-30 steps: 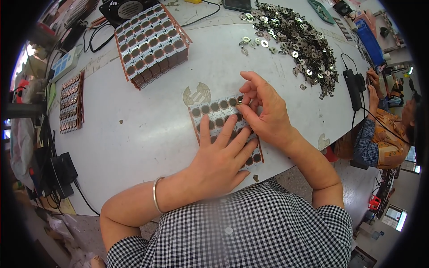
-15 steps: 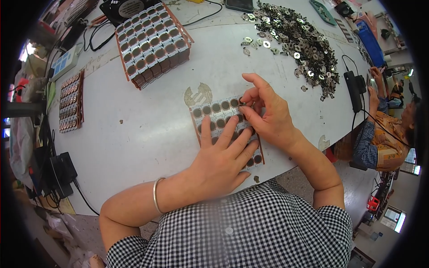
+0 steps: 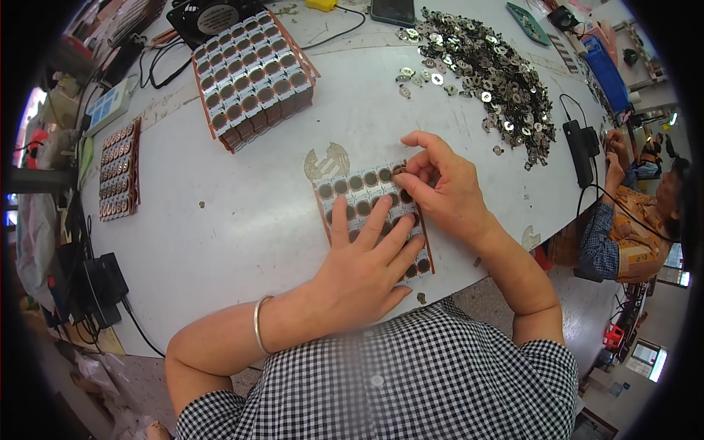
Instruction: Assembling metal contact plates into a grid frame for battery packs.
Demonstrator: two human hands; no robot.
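A circuit board panel [image 3: 357,181] with rows of dark round pads lies flat in front of me, slightly turned, with reddish-brown side strips. My left hand [image 3: 367,268] rests on it palm down, fingers spread across the middle and lower rows, covering many pads. At the panel's far right corner my right hand [image 3: 447,187] is closed in a pinch. Between its thumb and index finger is a small metal piece [image 3: 400,169], mostly hidden, right over the last pad of the far row.
Loose metal clips [image 3: 491,73] form a heap at the far right. A tall stack of similar panels [image 3: 253,70] stands far left; a smaller stack [image 3: 119,172] lies at the left edge. Black adapters [image 3: 579,154] with cables sit right, near a co-worker [image 3: 634,213]. A phone [image 3: 393,10] lies at the back.
The view has shifted slightly. My right fingertips have come down a little onto the corner pad, still pinched. My left hand stays spread on the panel.
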